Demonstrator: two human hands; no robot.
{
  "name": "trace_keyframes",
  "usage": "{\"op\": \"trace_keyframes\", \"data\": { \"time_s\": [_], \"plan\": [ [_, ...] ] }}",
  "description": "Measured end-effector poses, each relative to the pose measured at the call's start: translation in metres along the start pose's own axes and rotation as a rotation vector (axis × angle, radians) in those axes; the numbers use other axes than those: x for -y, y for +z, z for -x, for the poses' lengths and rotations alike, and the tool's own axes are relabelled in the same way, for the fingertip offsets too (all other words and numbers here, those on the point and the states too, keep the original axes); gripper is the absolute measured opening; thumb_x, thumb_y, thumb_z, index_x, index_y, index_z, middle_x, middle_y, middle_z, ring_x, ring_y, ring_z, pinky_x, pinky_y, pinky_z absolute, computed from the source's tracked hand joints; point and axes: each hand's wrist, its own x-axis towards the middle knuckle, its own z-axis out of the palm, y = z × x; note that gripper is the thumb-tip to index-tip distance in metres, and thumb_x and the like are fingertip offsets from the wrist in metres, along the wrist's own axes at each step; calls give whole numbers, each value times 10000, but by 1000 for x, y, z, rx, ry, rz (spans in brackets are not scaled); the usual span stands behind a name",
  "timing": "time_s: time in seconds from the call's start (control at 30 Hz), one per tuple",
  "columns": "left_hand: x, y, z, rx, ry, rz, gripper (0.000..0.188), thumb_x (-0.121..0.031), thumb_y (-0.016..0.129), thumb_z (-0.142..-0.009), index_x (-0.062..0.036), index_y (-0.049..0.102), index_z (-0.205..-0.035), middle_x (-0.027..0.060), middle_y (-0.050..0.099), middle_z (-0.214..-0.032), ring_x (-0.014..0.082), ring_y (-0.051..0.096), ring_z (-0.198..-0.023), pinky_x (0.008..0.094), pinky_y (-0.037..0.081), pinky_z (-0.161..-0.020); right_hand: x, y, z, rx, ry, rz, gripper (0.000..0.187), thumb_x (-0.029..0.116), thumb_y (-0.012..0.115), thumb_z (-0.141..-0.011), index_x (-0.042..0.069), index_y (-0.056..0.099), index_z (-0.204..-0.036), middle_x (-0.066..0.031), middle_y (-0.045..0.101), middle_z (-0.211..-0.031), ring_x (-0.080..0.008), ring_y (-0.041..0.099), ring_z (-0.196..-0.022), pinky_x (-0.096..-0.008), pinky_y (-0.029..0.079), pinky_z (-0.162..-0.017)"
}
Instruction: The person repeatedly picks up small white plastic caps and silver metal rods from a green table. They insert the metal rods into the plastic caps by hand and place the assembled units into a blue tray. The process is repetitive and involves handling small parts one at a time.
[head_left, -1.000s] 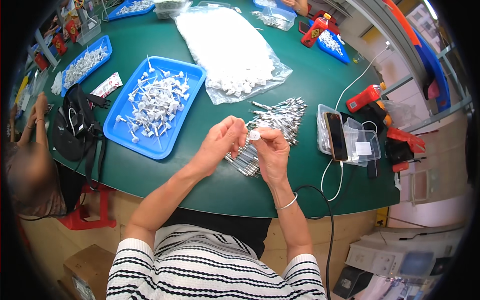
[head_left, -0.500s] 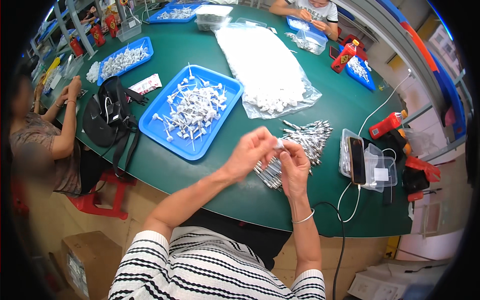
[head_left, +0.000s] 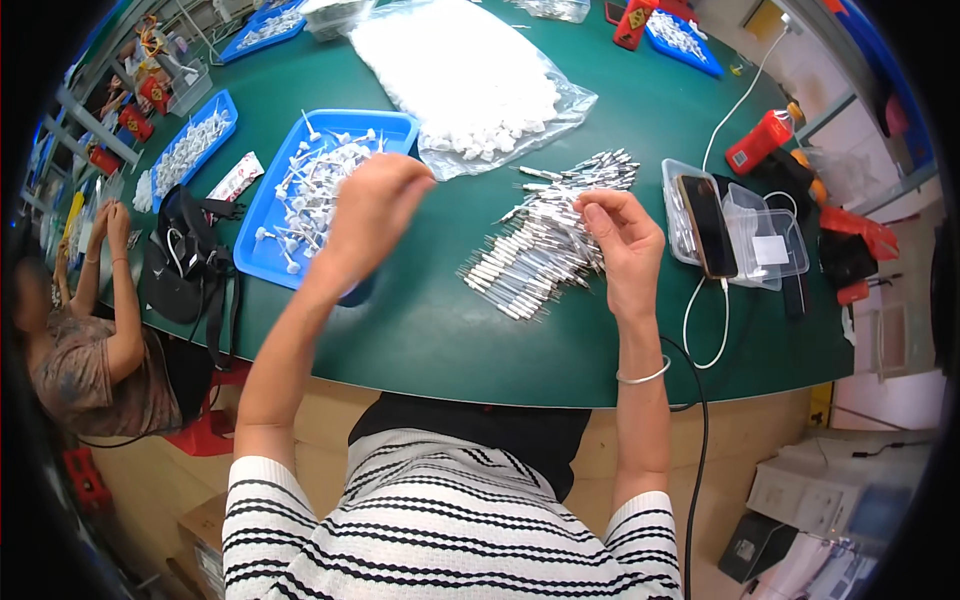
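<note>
My left hand (head_left: pixel 378 215) is over the right rim of a blue tray (head_left: pixel 262 210), its fingers bent and smeared by motion. Whether it holds anything I cannot make out. In the tray lies a heap of white-headed pieces with thin stems (head_left: pixel 318 185). My right hand (head_left: pixel 628 250) has its thumb and forefinger pinched together at the right side of a pile of thin white-and-grey metal-tipped rods (head_left: pixel 535 255). Anything in that pinch is too small to name. Beyond the tray and the rods lies a clear plastic bag of small white parts (head_left: pixel 480 110).
A phone (head_left: pixel 706 228) on a white cable leans on clear plastic boxes (head_left: pixel 765 235) at the right, near a red bottle (head_left: pixel 765 138). A black bag (head_left: pixel 180 255) lies left of the tray. Another person (head_left: pixel 100 340) works at the far left, beside a second blue tray (head_left: pixel 228 125).
My hands were together over the rods, with a small white part between the fingers. They have parted: the left moved left to the tray, the right slightly right. The view has shifted too.
</note>
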Motion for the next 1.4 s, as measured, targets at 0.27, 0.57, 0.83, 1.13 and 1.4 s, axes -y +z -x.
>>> {"op": "trace_keyframes", "data": {
  "time_s": [0.27,0.57,0.83,1.13,1.4],
  "plan": [
    [-9,94,-12,345,38,-123,144,-181,672,-799,-50,614,-783,89,624,-796,274,592,-821,399,470,-725,-5,-7,-1,4,58,50,104,27,605,-892,-17,660,-969,-46,654,-895,-103,610,-849,-226,474,-738],
    [-21,44,0,140,47,-305,112,-111,691,-763,-60,591,-773,62,625,-729,239,598,-686,375,476,-606,-6,8,11,154,298,70,108,47,623,-879,-12,669,-957,-10,639,-859,-62,532,-741,-214,449,-703],
    [-76,50,4,-95,310,-52,233,-16,738,-689,-52,604,-876,48,650,-805,225,621,-693,307,498,-586,-19,41,23,42,215,-351,176,100,592,-932,-37,645,-1029,-68,655,-886,-109,629,-767,-241,535,-680],
    [-70,39,-8,311,-465,975,208,-184,579,-944,-2,624,-1035,57,652,-904,112,626,-848,258,511,-715,-6,19,10,10,191,-414,171,94,630,-904,-26,658,-1023,-49,643,-958,-97,576,-777,-233,486,-740],
    [-69,59,1,272,-458,982,173,-187,599,-929,-15,589,-922,31,629,-833,80,589,-781,226,482,-718,-16,25,17,15,81,-368,119,13,644,-876,-7,659,-992,-44,632,-985,-87,588,-846,-215,482,-753]
  ]
}}
